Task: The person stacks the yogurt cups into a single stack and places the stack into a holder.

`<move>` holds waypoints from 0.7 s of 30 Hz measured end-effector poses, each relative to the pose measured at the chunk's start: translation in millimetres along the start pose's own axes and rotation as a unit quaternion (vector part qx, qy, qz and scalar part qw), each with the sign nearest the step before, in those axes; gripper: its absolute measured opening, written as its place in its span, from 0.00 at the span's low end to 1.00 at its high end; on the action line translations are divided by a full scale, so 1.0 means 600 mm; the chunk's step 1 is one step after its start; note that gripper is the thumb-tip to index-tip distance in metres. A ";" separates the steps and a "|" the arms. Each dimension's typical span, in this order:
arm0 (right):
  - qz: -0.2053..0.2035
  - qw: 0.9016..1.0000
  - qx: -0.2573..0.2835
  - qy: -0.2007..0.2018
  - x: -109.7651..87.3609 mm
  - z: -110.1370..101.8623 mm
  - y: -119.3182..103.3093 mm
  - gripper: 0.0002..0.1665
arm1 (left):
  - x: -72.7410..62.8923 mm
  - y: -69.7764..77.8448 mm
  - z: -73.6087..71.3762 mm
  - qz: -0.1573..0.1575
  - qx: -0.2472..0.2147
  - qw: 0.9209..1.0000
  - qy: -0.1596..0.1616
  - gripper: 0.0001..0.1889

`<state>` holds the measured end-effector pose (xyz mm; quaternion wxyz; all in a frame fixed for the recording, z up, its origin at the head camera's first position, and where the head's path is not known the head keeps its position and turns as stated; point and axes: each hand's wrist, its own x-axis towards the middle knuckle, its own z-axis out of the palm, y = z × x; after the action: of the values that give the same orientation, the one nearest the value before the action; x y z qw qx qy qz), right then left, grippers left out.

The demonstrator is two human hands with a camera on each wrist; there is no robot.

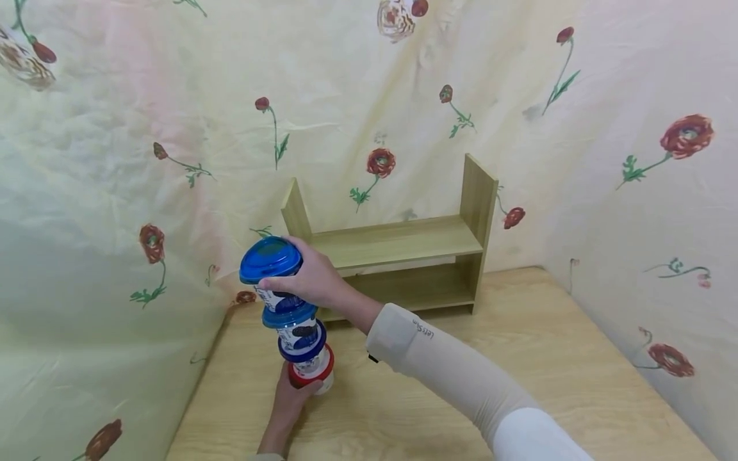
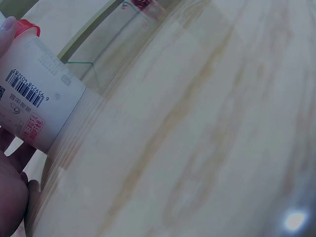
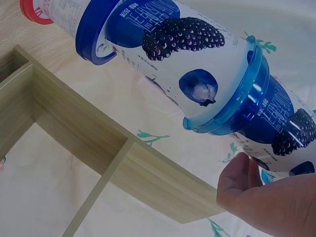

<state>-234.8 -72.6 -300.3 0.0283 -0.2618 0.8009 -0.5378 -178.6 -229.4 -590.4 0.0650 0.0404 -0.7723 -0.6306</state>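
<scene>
Several lidded cups stand in a leaning stack. At the top, my right hand [image 1: 314, 275] grips a blue-lidded cup [image 1: 271, 259] with blackberry and blueberry pictures. Under it is another berry-printed cup [image 3: 177, 54] with a translucent blue lid [image 3: 242, 98]. Below that comes a white cup [image 3: 61, 19] with a dark blue lid [image 3: 91, 34]. A white cup with a red lid [image 1: 314, 371] forms the bottom, held by my left hand [image 1: 291, 394]. The left wrist view shows this bottom cup's barcode side [image 2: 42, 89]; its base is close to the wooden tabletop [image 2: 163, 148].
Behind the stack, a two-level wooden shelf [image 1: 398, 242] with raised side panels stands on the table [image 1: 403, 384]. Cloth [image 1: 334, 57] printed with red flowers hangs behind the table and along both sides.
</scene>
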 end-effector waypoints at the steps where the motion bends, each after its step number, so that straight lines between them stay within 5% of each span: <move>1: 0.000 1.000 0.000 -0.002 0.000 -0.001 0.001 0.56 | 0.000 0.001 0.000 0.002 -0.003 1.000 -0.001 0.52; 11: 0.002 1.000 0.021 -0.001 -0.003 -0.014 0.010 0.60 | 0.002 0.001 0.003 -0.003 -0.008 1.000 -0.004 0.53; 21: -0.021 0.998 0.046 0.040 -0.011 -0.072 0.029 0.50 | 0.004 -0.003 -0.003 0.003 -0.008 1.000 0.001 0.52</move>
<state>-250.0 -27.9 -298.8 -0.0028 -0.2553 0.7703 -0.5844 -180.4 -232.2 -591.8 0.0680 0.0376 -0.7676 -0.6362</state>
